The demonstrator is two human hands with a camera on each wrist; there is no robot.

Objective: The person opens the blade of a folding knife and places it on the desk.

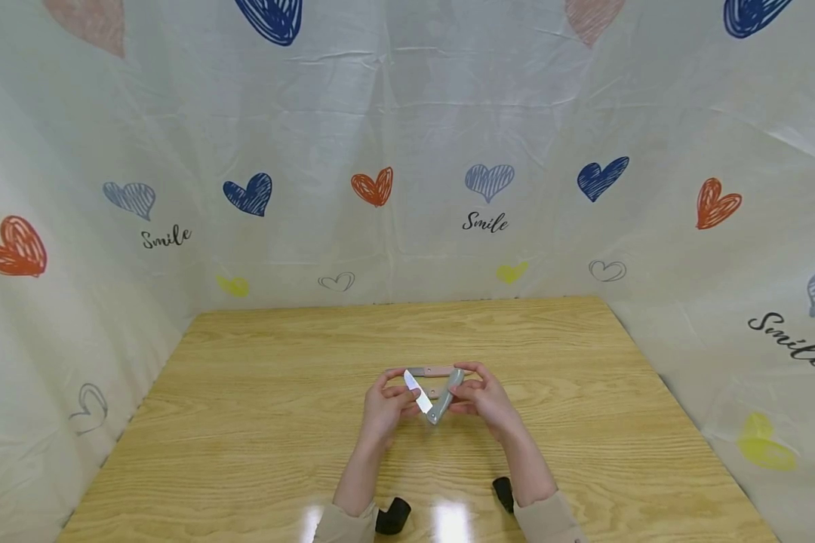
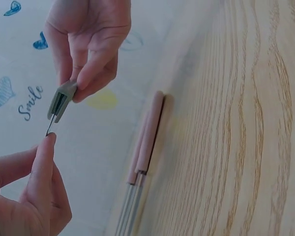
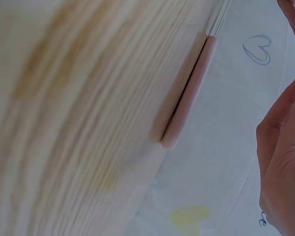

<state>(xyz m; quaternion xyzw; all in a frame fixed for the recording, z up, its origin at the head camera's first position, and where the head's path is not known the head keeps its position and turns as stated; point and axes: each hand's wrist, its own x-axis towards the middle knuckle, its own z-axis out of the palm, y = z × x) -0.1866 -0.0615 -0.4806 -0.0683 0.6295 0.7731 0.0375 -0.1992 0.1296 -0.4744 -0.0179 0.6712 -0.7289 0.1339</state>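
Observation:
Between both hands is a folding knife (image 1: 437, 416), partly unfolded into a V, its grey-green handle on the right and bright blade on the left. My left hand (image 1: 380, 413) pinches the blade between thumb and fingers, near its middle. My right hand (image 1: 492, 406) grips the handle. In the left wrist view, the slotted underside of the knife's handle (image 2: 63, 101) shows, with the thin blade running down to the left fingertips. Behind the knife, two pink-handled utensils (image 1: 438, 371) with metal ends lie on the table, partly covered by the hands and knife.
The wooden table (image 1: 244, 422) spreads around the hands. A white curtain (image 1: 421, 128) printed with hearts hangs behind and along both sides. Black wrist-worn pieces show by the left sleeve (image 1: 346, 524) and the right sleeve (image 1: 550, 520).

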